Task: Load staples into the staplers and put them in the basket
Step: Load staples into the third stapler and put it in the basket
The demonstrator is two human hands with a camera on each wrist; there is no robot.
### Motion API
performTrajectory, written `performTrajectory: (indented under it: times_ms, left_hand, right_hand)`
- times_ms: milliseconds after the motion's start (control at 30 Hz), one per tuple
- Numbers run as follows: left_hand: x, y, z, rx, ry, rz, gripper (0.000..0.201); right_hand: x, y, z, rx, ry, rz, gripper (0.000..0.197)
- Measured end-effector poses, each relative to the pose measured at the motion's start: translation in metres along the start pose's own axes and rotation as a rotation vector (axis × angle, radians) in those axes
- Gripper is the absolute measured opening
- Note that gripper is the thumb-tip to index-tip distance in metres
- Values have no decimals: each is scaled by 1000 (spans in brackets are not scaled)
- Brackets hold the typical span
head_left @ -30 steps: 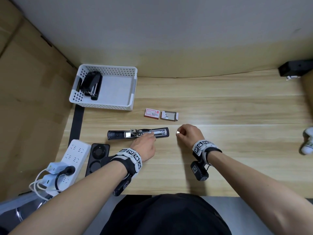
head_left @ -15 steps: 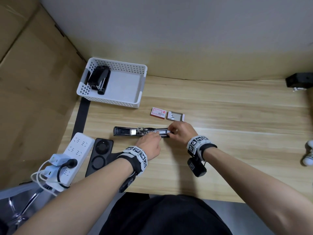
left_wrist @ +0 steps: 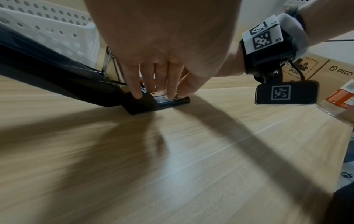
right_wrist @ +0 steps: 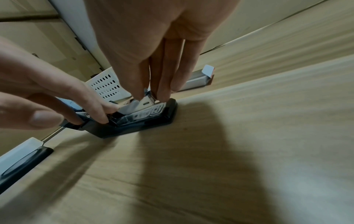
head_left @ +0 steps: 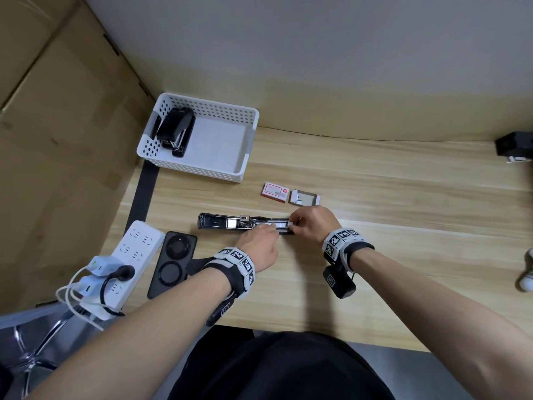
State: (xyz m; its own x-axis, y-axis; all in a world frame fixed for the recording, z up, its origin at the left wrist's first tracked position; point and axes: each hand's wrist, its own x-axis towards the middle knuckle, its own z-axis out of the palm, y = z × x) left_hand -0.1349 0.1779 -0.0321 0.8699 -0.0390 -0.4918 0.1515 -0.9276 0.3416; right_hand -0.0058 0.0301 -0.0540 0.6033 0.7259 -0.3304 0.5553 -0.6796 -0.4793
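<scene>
A black stapler [head_left: 222,223] lies folded open on the wooden desk [head_left: 403,226], its metal magazine facing up. My left hand [head_left: 271,230] holds its base down, fingertips [left_wrist: 137,94] on the black plastic and the thumb at the side. At the magazine's front end, my right hand [head_left: 292,223] pinches a strip of staples [right_wrist: 146,101] and sets it into the channel. A second black stapler [head_left: 176,131] lies in the white basket [head_left: 245,122] at the back left. A closed red staple box [head_left: 275,192] and an open one [head_left: 304,196] sit just behind my hands.
A white power strip [head_left: 135,249] with plugs and a black phone [head_left: 173,261] lie at the front left. Cardboard walls off the left side. A black device [head_left: 513,145] sits at the far right, and a bottle [left_wrist: 341,98] lies to the right.
My right hand moved left with the staple strip, from beside the stapler to its front end. The left hand stayed on the stapler. The head view shifted.
</scene>
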Motion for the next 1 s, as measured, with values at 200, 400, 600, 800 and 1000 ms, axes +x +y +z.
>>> performTrajectory:
  times_ms: [200,400,600,800,1000]
  left_hand:
    - [1,-2,2,-2,-4,3,35]
    - [1,-1,2,-9,-9,5,37]
    - [0,-1,1,-10,-23,-2,38]
    - [-1,0,0,-4,-17,4,38]
    - [-2,2,-2,0,-25,-10,36]
  right_hand:
    - [1,2,1,22,5,-14,11]
    - [2,4,5,-9,-4,-56,12]
    - [-1,3,4,8,16,-36,11]
    - [-3,6,1,12,3,-149,24]
    - [6,8,-5,-128,-64,-298,28]
